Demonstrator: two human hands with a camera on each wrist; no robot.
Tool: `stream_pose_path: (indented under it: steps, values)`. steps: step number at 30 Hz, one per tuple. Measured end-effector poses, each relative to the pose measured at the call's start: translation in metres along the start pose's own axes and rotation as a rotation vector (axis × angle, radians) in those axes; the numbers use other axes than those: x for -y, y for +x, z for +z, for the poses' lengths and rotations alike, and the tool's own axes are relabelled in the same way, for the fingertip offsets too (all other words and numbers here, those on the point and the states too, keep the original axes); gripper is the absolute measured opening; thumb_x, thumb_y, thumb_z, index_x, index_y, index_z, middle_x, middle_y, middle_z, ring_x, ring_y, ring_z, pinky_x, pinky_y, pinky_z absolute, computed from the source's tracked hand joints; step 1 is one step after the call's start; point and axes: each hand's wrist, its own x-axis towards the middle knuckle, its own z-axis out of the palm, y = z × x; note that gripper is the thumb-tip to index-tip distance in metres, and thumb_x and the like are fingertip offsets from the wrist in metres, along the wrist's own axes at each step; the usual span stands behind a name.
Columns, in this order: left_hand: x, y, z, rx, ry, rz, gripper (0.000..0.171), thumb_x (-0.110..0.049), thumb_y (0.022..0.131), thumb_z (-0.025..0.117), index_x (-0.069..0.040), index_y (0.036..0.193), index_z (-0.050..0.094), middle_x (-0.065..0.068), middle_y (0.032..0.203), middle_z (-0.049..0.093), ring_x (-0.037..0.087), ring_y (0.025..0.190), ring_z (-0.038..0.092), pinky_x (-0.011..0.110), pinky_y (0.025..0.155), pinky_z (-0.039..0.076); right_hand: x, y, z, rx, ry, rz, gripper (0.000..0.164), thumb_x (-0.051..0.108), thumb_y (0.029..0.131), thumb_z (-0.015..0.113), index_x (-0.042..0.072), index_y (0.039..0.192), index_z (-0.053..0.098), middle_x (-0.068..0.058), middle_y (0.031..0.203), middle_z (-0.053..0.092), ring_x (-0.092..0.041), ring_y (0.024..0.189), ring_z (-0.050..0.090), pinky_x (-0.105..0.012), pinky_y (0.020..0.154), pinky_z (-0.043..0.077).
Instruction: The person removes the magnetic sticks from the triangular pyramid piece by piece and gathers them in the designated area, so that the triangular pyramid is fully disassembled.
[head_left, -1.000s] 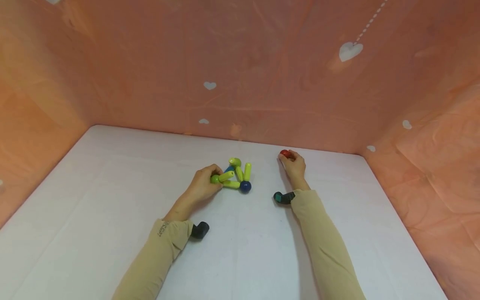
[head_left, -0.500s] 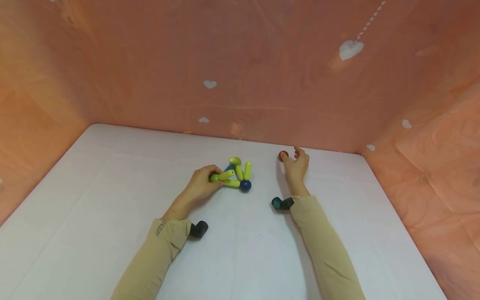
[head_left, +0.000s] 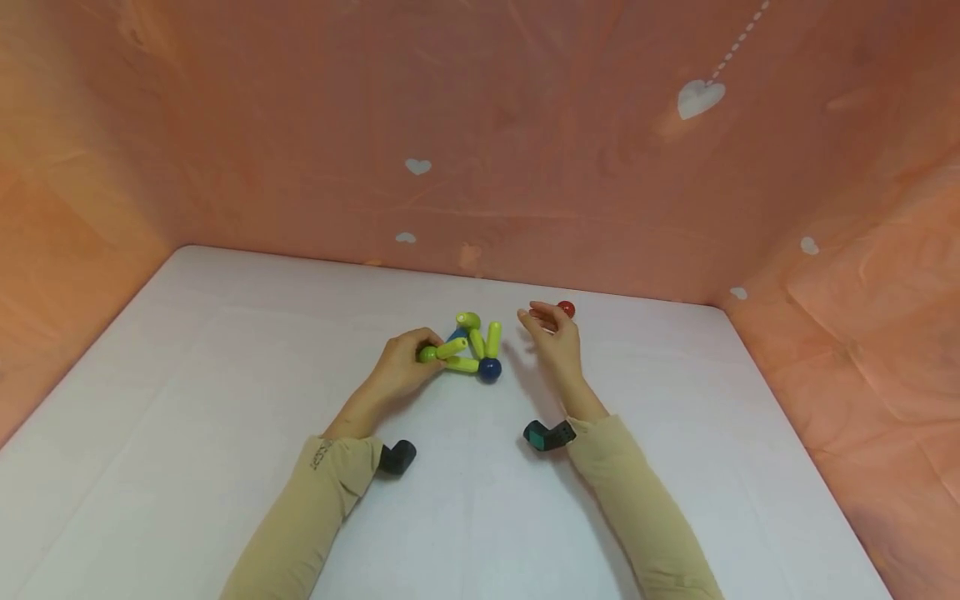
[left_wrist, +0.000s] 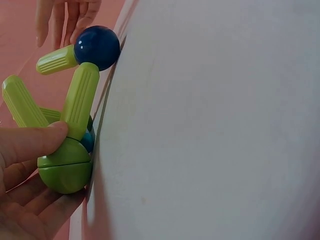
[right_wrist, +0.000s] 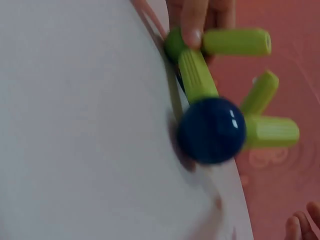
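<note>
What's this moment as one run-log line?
left hand: holds glossy green ball; right hand: holds nothing; glossy red ball: on white table

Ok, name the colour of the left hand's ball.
The ball is green, seen best in the left wrist view.

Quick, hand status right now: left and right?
Left hand: closed, gripping a green ball.
Right hand: open, fingers loosely bent, holding nothing.

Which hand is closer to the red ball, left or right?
The right hand: it is right beside the red ball, slightly overlapping it in the head view. The left hand is well off to the ball's left, holding the green ball.
</note>
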Motion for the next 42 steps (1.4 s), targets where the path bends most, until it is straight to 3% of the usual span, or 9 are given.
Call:
stream_pose_path:
  steps: [9, 18, 29, 37, 42]
  values:
    - [0.000, 0.000, 0.001, -0.005, -0.002, 0.012, 0.018, -0.002, 0.083, 0.069, 0.001, 0.100, 0.064, 0.018, 0.105, 0.066, 0.029, 0.100, 0.059, 0.042, 0.090, 0.048, 0.000, -0.021, 0.011, 0.206, 0.002, 0.030, 0.040, 0.017, 0.088, 0.069, 0.000, 0.123, 0.060, -0.019, 0.117, 0.064, -0.028, 0.107, 0.061, -0.019, 0.077, 0.048]
    - [0.001, 0.001, 0.001, -0.004, 0.004, 0.017, 0.018, -0.002, 0.084, 0.068, 0.001, 0.101, 0.064, 0.019, 0.105, 0.066, 0.029, 0.099, 0.059, 0.042, 0.089, 0.048, -0.003, -0.031, 0.015, 0.308, -0.017, 0.081, 0.042, 0.013, 0.086, 0.070, 0.000, 0.124, 0.059, -0.019, 0.115, 0.065, -0.026, 0.105, 0.061, -0.027, 0.085, 0.049]
    - [0.003, 0.000, 0.002, -0.003, 0.009, 0.020, 0.018, -0.002, 0.084, 0.068, 0.001, 0.101, 0.063, 0.018, 0.105, 0.066, 0.028, 0.099, 0.059, 0.042, 0.089, 0.049, -0.008, -0.032, 0.021, 0.275, 0.016, 0.037, 0.034, 0.005, 0.084, 0.069, -0.004, 0.117, 0.062, -0.020, 0.107, 0.066, -0.018, 0.093, 0.063, -0.018, 0.075, 0.049]
    - [0.003, 0.001, 0.002, -0.015, 0.016, 0.023, 0.018, -0.003, 0.084, 0.068, 0.001, 0.101, 0.064, 0.018, 0.105, 0.066, 0.029, 0.099, 0.059, 0.042, 0.089, 0.048, -0.006, -0.030, 0.022, 0.199, -0.036, -0.074, 0.033, 0.002, 0.083, 0.071, -0.004, 0.114, 0.064, -0.021, 0.102, 0.069, -0.020, 0.087, 0.065, -0.014, 0.070, 0.049]
    - [0.003, 0.001, 0.003, -0.016, 0.015, 0.016, 0.019, -0.003, 0.084, 0.068, 0.001, 0.102, 0.064, 0.018, 0.106, 0.066, 0.029, 0.100, 0.059, 0.042, 0.090, 0.048, -0.007, -0.028, 0.018, 0.191, -0.018, -0.053, 0.034, 0.008, 0.084, 0.071, 0.000, 0.117, 0.065, -0.018, 0.103, 0.070, -0.014, 0.084, 0.065, -0.016, 0.068, 0.050]
